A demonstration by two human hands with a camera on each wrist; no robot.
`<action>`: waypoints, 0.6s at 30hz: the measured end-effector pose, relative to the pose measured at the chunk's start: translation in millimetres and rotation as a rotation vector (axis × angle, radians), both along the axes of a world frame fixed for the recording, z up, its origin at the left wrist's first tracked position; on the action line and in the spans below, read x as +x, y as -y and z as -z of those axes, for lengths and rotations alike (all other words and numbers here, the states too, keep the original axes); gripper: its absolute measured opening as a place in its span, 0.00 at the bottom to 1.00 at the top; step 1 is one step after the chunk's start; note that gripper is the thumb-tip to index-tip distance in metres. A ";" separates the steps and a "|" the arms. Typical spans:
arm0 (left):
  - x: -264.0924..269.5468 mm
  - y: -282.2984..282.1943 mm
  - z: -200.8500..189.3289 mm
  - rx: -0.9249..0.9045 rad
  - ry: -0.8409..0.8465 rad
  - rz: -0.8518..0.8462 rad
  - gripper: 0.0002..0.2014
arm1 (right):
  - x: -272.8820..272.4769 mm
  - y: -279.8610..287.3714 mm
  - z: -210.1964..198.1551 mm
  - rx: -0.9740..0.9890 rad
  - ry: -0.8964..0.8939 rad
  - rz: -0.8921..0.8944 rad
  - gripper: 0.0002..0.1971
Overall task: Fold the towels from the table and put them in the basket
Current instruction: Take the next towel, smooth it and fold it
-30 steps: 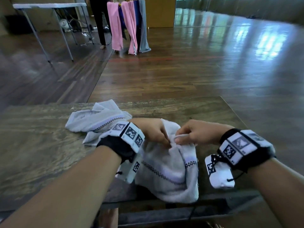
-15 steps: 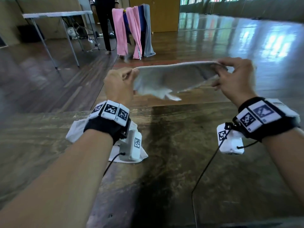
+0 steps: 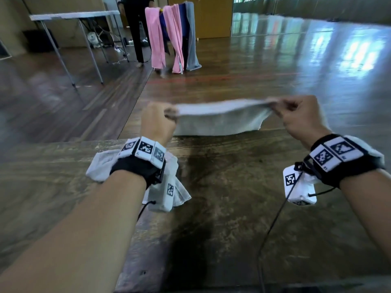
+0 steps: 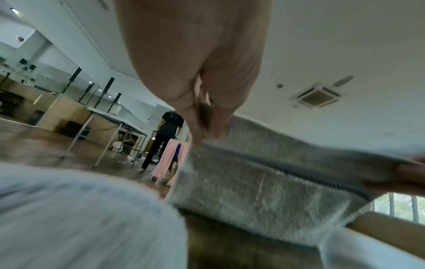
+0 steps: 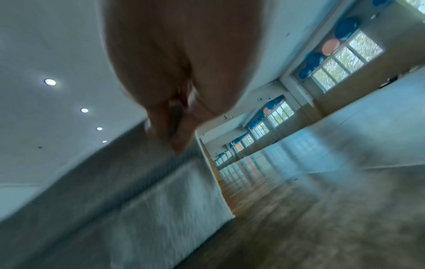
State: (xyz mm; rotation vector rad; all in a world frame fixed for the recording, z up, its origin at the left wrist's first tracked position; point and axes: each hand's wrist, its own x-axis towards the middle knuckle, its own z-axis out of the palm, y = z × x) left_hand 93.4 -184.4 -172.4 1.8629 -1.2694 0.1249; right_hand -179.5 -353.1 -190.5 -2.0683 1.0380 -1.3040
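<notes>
Towel (image 3: 218, 118) hangs stretched between your two hands, up off the table (image 3: 232, 218) and over its far edge. Your left hand (image 3: 157, 121) has its fingers curled tight on the towel's left top corner, and your right hand (image 3: 300, 117) pinches the right top corner between thumb and fingers — so the top hem runs almost straight from grip to grip, and the rest of the cloth drops below it. In the left wrist view the towel (image 4: 264, 182) falls away right of your fingertips (image 4: 207, 125), with a dark striped band running along it; the right wrist view, though blurred, shows the same band just under your pinching fingers (image 5: 170, 127).

A second towel (image 3: 101, 166) lies crumpled on the table beneath your left wrist, well apart from the one you hold. Across the floor, pink and grey cloths (image 3: 171, 39) hang on a rack, with a person (image 3: 135, 28) standing just beside it.
</notes>
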 end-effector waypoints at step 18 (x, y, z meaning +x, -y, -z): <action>-36.1 -117.4 22.3 0.358 -0.122 0.328 0.06 | -100.2 -142.1 3.1 0.133 -0.154 -0.169 0.08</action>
